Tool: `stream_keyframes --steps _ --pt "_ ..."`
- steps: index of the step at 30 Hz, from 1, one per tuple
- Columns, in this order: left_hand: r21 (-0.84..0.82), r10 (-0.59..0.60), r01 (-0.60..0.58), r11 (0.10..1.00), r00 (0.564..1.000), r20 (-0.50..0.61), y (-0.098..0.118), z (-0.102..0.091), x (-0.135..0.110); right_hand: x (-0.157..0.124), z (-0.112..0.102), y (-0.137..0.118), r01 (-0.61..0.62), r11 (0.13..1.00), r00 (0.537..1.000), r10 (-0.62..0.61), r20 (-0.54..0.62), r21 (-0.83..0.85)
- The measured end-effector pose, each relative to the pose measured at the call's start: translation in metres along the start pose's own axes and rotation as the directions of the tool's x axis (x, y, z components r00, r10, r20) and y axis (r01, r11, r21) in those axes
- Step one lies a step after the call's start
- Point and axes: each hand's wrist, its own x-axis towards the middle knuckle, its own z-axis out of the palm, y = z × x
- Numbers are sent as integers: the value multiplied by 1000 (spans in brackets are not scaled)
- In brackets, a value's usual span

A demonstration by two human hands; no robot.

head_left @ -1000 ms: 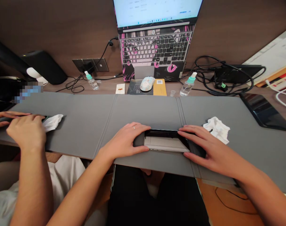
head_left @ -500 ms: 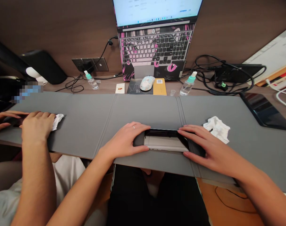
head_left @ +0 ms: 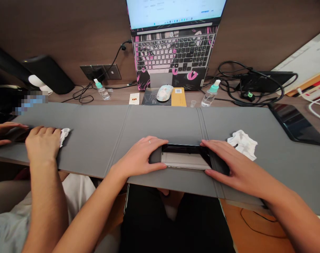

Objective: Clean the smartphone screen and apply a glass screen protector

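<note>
A dark glossy smartphone [head_left: 185, 159] lies lengthwise on a grey desk mat [head_left: 160, 123], its screen reflecting pale light. My left hand [head_left: 140, 157] grips its left end, thumb at the near edge and fingers at the far edge; a ring is on one finger. At the right end, my right hand [head_left: 230, 163] holds it the same way, thumb at the near corner and fingertips at the far edge. A crumpled white tissue [head_left: 244, 144] rests just beyond my right hand.
A propped laptop [head_left: 173, 52] stands at the back, with a mouse [head_left: 164, 93] and clear spray bottles [head_left: 210, 94] [head_left: 102, 90] before it. Coiled black cables [head_left: 228, 84] and a dark tablet-like slab [head_left: 298, 123] lie right. Another person's hands [head_left: 42, 144] work at left with a tissue [head_left: 64, 136].
My right fingers have drawn slightly right along the phone's far edge and closer together. My left hand and the phone stay put. The other person's near hand has shifted slightly right.
</note>
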Motion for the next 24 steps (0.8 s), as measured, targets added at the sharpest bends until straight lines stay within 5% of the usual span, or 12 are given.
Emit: stream_keyframes --steps 24 --pt "-11 14 -14 1000 1000 -7 0 0 1 3 0 0 -25 1000 999 25 43 8"
